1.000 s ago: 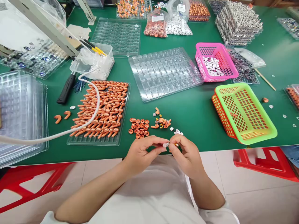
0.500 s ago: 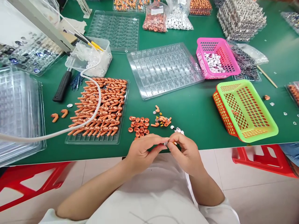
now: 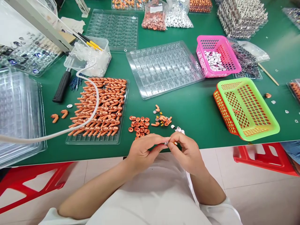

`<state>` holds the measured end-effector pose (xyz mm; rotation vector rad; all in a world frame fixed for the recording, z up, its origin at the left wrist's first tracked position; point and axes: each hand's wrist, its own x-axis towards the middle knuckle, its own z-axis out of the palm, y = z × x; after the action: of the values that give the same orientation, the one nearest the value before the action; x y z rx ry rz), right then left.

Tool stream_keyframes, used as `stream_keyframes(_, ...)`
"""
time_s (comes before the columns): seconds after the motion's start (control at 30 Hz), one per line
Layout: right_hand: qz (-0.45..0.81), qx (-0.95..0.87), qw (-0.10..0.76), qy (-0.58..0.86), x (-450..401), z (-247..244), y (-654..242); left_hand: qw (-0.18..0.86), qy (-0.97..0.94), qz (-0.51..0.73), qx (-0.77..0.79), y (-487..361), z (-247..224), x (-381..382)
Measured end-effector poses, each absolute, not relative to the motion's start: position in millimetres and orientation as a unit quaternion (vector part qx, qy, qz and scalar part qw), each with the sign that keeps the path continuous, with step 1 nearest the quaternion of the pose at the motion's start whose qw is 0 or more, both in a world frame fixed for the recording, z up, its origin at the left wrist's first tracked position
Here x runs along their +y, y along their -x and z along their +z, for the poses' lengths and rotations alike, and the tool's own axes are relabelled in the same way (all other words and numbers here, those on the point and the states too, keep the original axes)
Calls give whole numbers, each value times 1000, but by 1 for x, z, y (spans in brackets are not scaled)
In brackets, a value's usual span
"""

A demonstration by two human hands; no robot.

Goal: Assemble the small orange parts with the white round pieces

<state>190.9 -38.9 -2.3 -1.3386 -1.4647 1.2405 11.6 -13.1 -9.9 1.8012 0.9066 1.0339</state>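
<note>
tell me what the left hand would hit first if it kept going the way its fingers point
The left hand points right, toward the right hand. It would first meet the tiny silvery part pinched between both hands' fingertips, then the right hand's fingers, as far as depth shows.

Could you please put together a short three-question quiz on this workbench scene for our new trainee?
1. True or false: the pink basket holds small white pieces.
2. Which lies just beyond the hands: A) a heap of orange rings, B) a hammer, C) a roll of tape?
3. Fill in: the white cable crosses the tray of orange ____ parts.

Key
1. True; the green basket beside it is nearly bare.
2. A; the orange rings lie on the green table just past the left hand and right hand, which pinch a tiny part between them.
3. Curved; the white cable lies over the tray.
</note>
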Motion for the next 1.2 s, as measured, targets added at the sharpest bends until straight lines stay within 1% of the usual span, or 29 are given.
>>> stream_keyframes(0.37,505,-559,404,518,-40,-3,-188,404,-727,440,338,-13,-10,-15)
stream_keyframes(0.73,521,-547,394,524,-41,-9,-188,407,-717,433,363,-15,-12,-20)
stream_keyframes(0.87,499,-560,387,536,-40,-10,-189,449,-699,398,390,-13,-11,-21)
stream_keyframes(1.07,404,-623,399,538,-40,-6,-191,573,-620,325,426,-12,-2,-15)
stream_keyframes(1.2,350,-666,401,522,-42,-8,-191,588,-608,307,437,-13,1,-11)
